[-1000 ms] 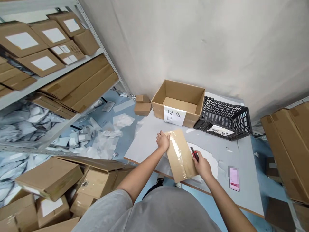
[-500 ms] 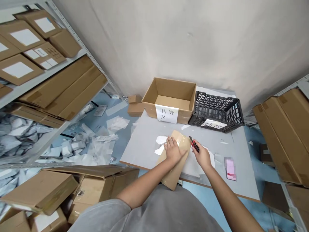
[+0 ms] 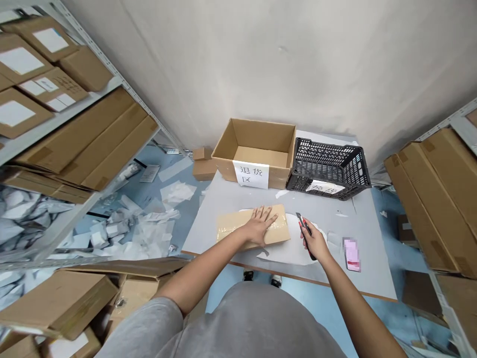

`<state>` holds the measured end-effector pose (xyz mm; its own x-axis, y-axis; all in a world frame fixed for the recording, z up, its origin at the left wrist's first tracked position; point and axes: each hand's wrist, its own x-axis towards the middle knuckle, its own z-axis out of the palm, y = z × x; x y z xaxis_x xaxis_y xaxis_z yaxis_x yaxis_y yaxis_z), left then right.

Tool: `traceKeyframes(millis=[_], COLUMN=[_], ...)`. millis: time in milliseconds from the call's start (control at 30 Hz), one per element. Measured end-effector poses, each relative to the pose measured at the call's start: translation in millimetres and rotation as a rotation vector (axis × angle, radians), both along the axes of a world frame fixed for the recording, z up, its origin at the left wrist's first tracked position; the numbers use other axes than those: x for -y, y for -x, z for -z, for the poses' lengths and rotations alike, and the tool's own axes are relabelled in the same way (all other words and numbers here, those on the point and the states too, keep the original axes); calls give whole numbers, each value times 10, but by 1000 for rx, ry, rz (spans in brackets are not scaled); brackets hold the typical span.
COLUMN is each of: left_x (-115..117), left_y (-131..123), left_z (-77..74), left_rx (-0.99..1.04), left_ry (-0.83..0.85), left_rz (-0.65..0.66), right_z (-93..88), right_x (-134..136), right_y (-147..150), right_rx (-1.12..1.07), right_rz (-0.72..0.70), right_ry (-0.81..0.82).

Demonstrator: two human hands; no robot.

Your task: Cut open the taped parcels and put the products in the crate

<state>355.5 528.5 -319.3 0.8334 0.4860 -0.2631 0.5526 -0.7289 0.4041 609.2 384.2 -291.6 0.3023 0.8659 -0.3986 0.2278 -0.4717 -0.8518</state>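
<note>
Left hand (image 3: pixel 260 227) lies on top of the taped box (image 3: pixel 234 221), with its fingers spread wide apart. Meanwhile, the right hand (image 3: pixel 313 241) is closed around a cutter (image 3: pixel 302 222) that is black with some red. This cutter is just to the right of the taped box, with a gap between them, and its tip points toward the back.

The taped box is brown, and shiny clear tape shows on it. It lies flat on the grey worktop (image 3: pixel 208 214), near the front edge. A white sheet (image 3: pixel 288 253) sticks out to the right of the taped box.

Behind the taped box stands a big open box (image 3: pixel 226 171) with a white paper label (image 3: pixel 251 175) on its front. A black crate (image 3: pixel 352 191) full of little holes is also behind the taped box, but more to the right. To the right of the taped box, past the cutter, lies a phone (image 3: pixel 352 254) with a pink, blurry screen.

Far to the left of the taped box, white scraps (image 3: pixel 152 223) lie on the blue floor (image 3: pixel 223 293). Tall brown boxes (image 3: pixel 428 209) stand far to the right of it.
</note>
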Motion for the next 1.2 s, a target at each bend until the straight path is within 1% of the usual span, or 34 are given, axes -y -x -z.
traceKeyframes(millis=[33, 67, 167, 200, 267, 333, 467, 600, 800, 967, 1200], left_x=[21, 55, 182, 215, 259, 280, 314, 340, 312, 344, 355], left_y=[-6, -36, -210, -272, -366, -407, -392, -385, -408, -412, -416], left_z=[-21, -32, -15, 1, 31, 53, 73, 73, 73, 96, 92], left_rx=[16, 40, 120, 130, 128, 120, 115, 102, 80, 70, 59], left_ry=[-3, -20, -141, -184, -252, -299, -358, -378, -382, -405, -404], left_rz=[-38, -103, -356, -414, -467, -470, -446, -438, -443, -438, -438], right_z=[41, 79, 159, 170, 174, 164, 137, 104, 63, 30, -34], right_x=[45, 75, 74, 51, -9, -66, -126, -157, -191, -103, 156], right_y=[57, 115, 257, 285, 314, 321, 331, 364, 408, 401, 411], right_rx=[-29, -62, -131, -140, -140, -129, -96, -57, 49, 147, 227], right_rz=[19, 32, 46, 42, 34, 23, 28, 29, -5, -62, -124], right_ry=[2, 4, 13, 20, 36, 54, 98, 128, 170, 174, 210])
